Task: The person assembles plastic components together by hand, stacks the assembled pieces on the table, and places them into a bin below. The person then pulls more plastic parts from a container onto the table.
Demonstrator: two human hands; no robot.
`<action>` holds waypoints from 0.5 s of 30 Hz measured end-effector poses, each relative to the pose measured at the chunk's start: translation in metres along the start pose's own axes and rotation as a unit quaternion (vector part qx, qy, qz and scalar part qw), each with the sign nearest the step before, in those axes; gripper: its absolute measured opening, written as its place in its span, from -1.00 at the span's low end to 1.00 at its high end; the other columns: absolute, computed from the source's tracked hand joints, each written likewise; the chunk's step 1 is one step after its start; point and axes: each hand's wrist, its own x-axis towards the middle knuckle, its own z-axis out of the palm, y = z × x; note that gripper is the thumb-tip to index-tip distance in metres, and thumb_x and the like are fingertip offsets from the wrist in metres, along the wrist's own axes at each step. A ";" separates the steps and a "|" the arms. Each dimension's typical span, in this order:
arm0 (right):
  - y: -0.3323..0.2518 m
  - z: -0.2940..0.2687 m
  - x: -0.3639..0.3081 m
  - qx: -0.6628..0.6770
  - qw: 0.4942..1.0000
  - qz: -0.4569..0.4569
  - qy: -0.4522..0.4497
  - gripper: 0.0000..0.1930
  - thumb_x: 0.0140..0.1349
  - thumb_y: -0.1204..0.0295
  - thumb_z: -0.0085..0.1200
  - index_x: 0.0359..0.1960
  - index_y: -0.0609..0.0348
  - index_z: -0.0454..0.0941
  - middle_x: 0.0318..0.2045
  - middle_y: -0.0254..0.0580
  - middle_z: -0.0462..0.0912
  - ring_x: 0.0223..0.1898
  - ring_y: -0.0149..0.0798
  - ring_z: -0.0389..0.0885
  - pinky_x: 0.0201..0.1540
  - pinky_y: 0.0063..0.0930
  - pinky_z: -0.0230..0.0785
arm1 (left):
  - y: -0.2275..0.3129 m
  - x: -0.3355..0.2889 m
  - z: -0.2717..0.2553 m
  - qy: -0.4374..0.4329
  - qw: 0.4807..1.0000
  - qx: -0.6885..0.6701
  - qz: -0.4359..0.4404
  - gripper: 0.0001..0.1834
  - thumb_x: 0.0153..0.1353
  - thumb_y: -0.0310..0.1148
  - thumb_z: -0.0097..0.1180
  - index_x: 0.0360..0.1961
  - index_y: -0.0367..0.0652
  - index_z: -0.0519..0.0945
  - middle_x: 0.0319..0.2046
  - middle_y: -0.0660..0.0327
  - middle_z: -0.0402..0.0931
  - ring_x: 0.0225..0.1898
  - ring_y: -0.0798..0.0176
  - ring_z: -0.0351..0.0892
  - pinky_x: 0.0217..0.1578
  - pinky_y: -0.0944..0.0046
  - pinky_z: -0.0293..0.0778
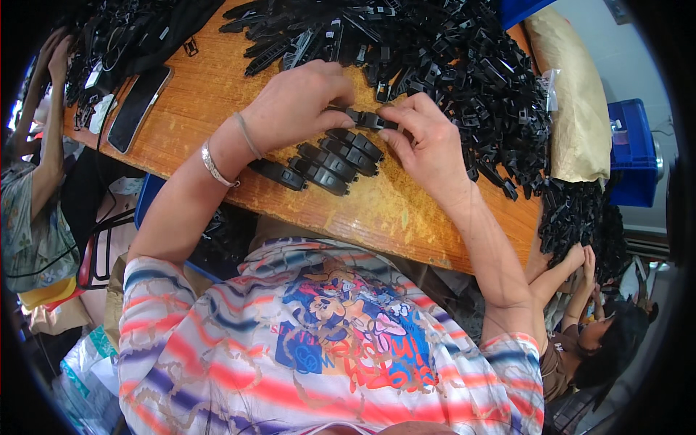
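Both hands meet over the wooden table, gripping a short black plastic buckle [371, 119] between them. My left hand [301, 101] pinches its left end, fingers closed. On its right end, the thumb and fingers of my right hand [433, 145] are closed too. Just below lies a slanted row of similar black buckles [324, 168], side by side on the worn tabletop. Past my hands spreads a large heap of loose black plastic pieces [464, 80]. Finer details of the held piece are partly covered by my fingers.
A dark phone [140, 109] lies at the table's left, with a cable beside it. Along the right edge stands a brown paper sack [573, 109], with a blue bin [629, 148] beyond. Co-workers' hands show at far left [56, 54] and lower right [582, 262].
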 end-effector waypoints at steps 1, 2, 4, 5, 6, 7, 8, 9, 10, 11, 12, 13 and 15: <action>0.000 0.002 -0.001 -0.011 1.000 -0.001 -0.002 -0.75 0.25 0.51 0.44 -0.04 0.17 0.79 -0.15 -0.14 0.71 -0.18 0.06 0.81 -0.15 -0.12 0.68 | -0.001 -0.001 0.002 -0.005 1.000 0.006 -0.002 -0.75 0.26 -0.27 0.48 -0.16 -0.20 0.74 -0.17 0.09 0.62 -0.02 -0.13 0.64 -0.01 -0.04 0.58; -0.001 0.002 0.000 -0.039 0.999 -0.001 -0.002 -0.73 0.23 0.53 0.45 -0.02 0.16 0.80 -0.16 -0.14 0.70 -0.17 0.06 0.80 -0.15 -0.12 0.67 | -0.002 -0.002 0.003 -0.010 1.000 0.013 -0.006 -0.74 0.24 -0.28 0.49 -0.18 -0.21 0.73 -0.19 0.08 0.61 -0.04 -0.14 0.65 -0.04 -0.05 0.58; 0.004 0.004 0.001 -0.029 1.000 -0.003 -0.004 -0.73 0.23 0.53 0.45 -0.03 0.15 0.81 -0.17 -0.13 0.70 -0.17 0.06 0.80 -0.14 -0.13 0.67 | 0.000 -0.002 0.002 -0.015 1.000 0.009 -0.019 -0.75 0.23 -0.29 0.49 -0.19 -0.21 0.73 -0.20 0.07 0.61 -0.06 -0.16 0.66 -0.07 -0.06 0.58; 0.007 0.003 0.001 -0.023 1.000 -0.003 -0.004 -0.74 0.22 0.53 0.45 -0.03 0.15 0.82 -0.17 -0.12 0.70 -0.16 0.06 0.80 -0.13 -0.13 0.67 | 0.000 -0.001 0.003 -0.021 0.999 0.003 -0.028 -0.75 0.22 -0.31 0.49 -0.21 -0.22 0.73 -0.21 0.07 0.61 -0.09 -0.18 0.66 -0.09 -0.07 0.58; 0.008 0.003 0.002 -0.023 1.000 -0.003 -0.005 -0.74 0.22 0.53 0.45 -0.03 0.15 0.82 -0.17 -0.12 0.70 -0.16 0.06 0.80 -0.13 -0.13 0.67 | -0.001 -0.001 0.004 -0.021 0.999 0.002 -0.029 -0.75 0.22 -0.31 0.49 -0.21 -0.22 0.73 -0.21 0.07 0.61 -0.09 -0.18 0.66 -0.09 -0.07 0.58; 0.009 0.002 0.005 -0.024 1.000 -0.004 -0.015 -0.74 0.22 0.53 0.44 -0.04 0.15 0.82 -0.16 -0.13 0.71 -0.16 0.06 0.80 -0.13 -0.14 0.67 | -0.003 -0.001 0.006 -0.013 1.000 0.003 -0.018 -0.76 0.22 -0.31 0.48 -0.21 -0.23 0.73 -0.22 0.06 0.60 -0.11 -0.18 0.66 -0.11 -0.07 0.57; 0.011 0.001 0.008 -0.025 0.999 -0.006 -0.025 -0.74 0.22 0.54 0.44 -0.04 0.16 0.82 -0.15 -0.13 0.71 -0.15 0.05 0.80 -0.12 -0.14 0.67 | -0.005 -0.001 0.008 -0.005 1.000 0.004 -0.008 -0.77 0.22 -0.32 0.48 -0.22 -0.23 0.73 -0.23 0.05 0.60 -0.13 -0.19 0.66 -0.12 -0.08 0.56; 0.013 0.001 0.010 -0.024 0.999 -0.006 -0.026 -0.74 0.22 0.54 0.44 -0.04 0.16 0.82 -0.15 -0.13 0.71 -0.15 0.05 0.80 -0.12 -0.14 0.67 | -0.005 -0.001 0.008 -0.005 1.000 0.004 -0.009 -0.77 0.22 -0.32 0.48 -0.22 -0.23 0.73 -0.23 0.05 0.60 -0.13 -0.19 0.66 -0.12 -0.08 0.56; 0.015 0.000 0.012 -0.020 0.999 -0.015 -0.031 -0.75 0.23 0.54 0.44 -0.04 0.16 0.82 -0.15 -0.14 0.71 -0.16 0.04 0.81 -0.13 -0.15 0.67 | -0.005 -0.001 0.009 -0.004 1.000 0.001 -0.012 -0.77 0.22 -0.33 0.48 -0.22 -0.24 0.73 -0.24 0.05 0.59 -0.14 -0.19 0.65 -0.13 -0.08 0.56; 0.016 0.000 0.013 -0.016 0.999 -0.023 -0.035 -0.75 0.23 0.55 0.44 -0.04 0.17 0.82 -0.15 -0.14 0.72 -0.16 0.02 0.81 -0.14 -0.16 0.67 | -0.005 -0.001 0.009 -0.003 1.000 -0.003 -0.014 -0.78 0.23 -0.33 0.47 -0.22 -0.24 0.73 -0.25 0.05 0.59 -0.14 -0.19 0.65 -0.13 -0.09 0.55; 0.017 -0.002 0.013 -0.015 0.999 -0.023 -0.036 -0.75 0.23 0.55 0.44 -0.04 0.17 0.82 -0.15 -0.14 0.72 -0.16 0.02 0.81 -0.14 -0.16 0.67 | -0.005 -0.001 0.009 -0.004 1.000 -0.003 -0.015 -0.78 0.23 -0.33 0.47 -0.22 -0.24 0.73 -0.25 0.05 0.59 -0.14 -0.19 0.65 -0.13 -0.09 0.55; 0.019 -0.004 0.013 -0.018 0.999 -0.026 -0.037 -0.75 0.23 0.55 0.44 -0.04 0.18 0.82 -0.15 -0.15 0.72 -0.18 0.00 0.81 -0.15 -0.18 0.67 | -0.004 0.001 0.009 -0.003 1.000 -0.007 -0.015 -0.77 0.22 -0.33 0.47 -0.23 -0.24 0.73 -0.25 0.04 0.58 -0.14 -0.19 0.65 -0.14 -0.09 0.55; 0.019 -0.003 0.012 -0.019 0.999 -0.031 -0.041 -0.74 0.24 0.55 0.44 -0.03 0.18 0.82 -0.15 -0.15 0.72 -0.19 -0.02 0.81 -0.16 -0.20 0.67 | -0.004 0.000 0.009 -0.001 1.000 -0.010 -0.018 -0.77 0.22 -0.33 0.48 -0.23 -0.25 0.73 -0.25 0.04 0.58 -0.15 -0.19 0.65 -0.14 -0.09 0.55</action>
